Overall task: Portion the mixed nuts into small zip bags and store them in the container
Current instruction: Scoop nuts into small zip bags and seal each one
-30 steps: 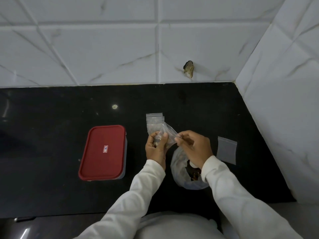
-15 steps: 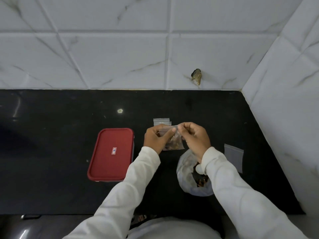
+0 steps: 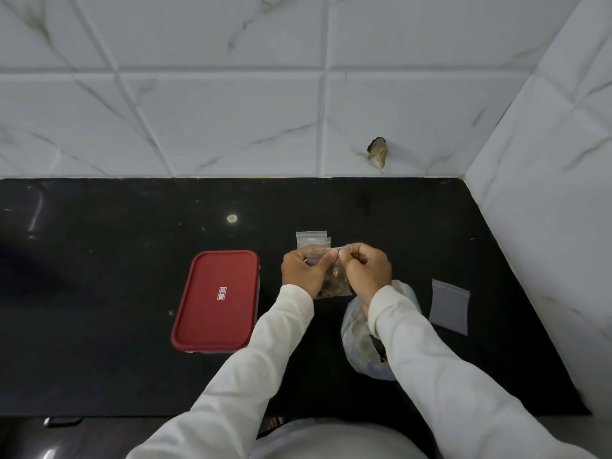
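- Head view: the left hand (image 3: pixel 303 271) and right hand (image 3: pixel 364 270) each pinch the top edge of a small zip bag (image 3: pixel 332 283) of nuts, grip narrow on its seal, above the table (image 3: pixel 99 260).
- Judged: one portion is filled and being sealed.
- Spare empty bags (image 3: pixel 313 239) lie just beyond; another (image 3: pixel 449 306) lies to the right.
- The bulk nut bag (image 3: pixel 364 342) holds more.
- The red-lidded container (image 3: pixel 217 301) is closed; storing remains.

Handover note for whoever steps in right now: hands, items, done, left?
Left hand and right hand: both pinch the top edge of a small zip bag holding nuts.
Bulk nut bag lies open under the right wrist. Empty zip bags lie behind the hands; another to the right. Red-lidded container sits left, lid on.
Done: one bag filled.
Left: seal it, open container, store it, fill the rest.
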{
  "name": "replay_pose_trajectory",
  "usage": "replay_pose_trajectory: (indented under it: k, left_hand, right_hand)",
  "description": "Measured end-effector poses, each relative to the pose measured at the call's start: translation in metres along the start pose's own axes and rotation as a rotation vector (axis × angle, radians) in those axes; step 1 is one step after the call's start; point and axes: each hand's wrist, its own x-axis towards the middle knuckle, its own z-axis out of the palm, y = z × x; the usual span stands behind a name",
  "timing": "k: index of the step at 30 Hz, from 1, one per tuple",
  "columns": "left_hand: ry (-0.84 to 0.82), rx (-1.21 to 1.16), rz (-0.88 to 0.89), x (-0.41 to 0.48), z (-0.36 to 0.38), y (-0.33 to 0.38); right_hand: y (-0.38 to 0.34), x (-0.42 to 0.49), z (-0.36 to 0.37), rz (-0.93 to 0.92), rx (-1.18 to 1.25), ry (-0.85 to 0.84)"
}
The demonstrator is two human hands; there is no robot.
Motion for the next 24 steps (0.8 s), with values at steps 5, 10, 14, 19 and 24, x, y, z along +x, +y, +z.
replay_pose_trajectory:
  k: [5,10,14,19,24]
  left_hand:
    - [0.060,-0.143,-0.172,-0.004,0.003,-0.002]
    - [0.018,-0.253,-0.262,-0.004,-0.005,-0.005]
    - [0.033,-0.302,-0.345,-0.006,-0.001,-0.004]
    - [0.001,-0.428,-0.305,-0.011,-0.003,-0.005]
    - [0.085,-0.388,-0.305,-0.006,-0.012,-0.008]
  right_hand:
    - [0.000,-0.003,0.001,0.119,0.154,0.031]
    - [0.002,-0.003,-0.004,0.142,0.233,0.016]
    - [0.001,-0.001,-0.001,0.248,0.281,0.050]
    - [0.002,0.000,0.003,0.257,0.350,0.036]
    - [0.011,-0.001,0.009,0.170,0.274,0.007]
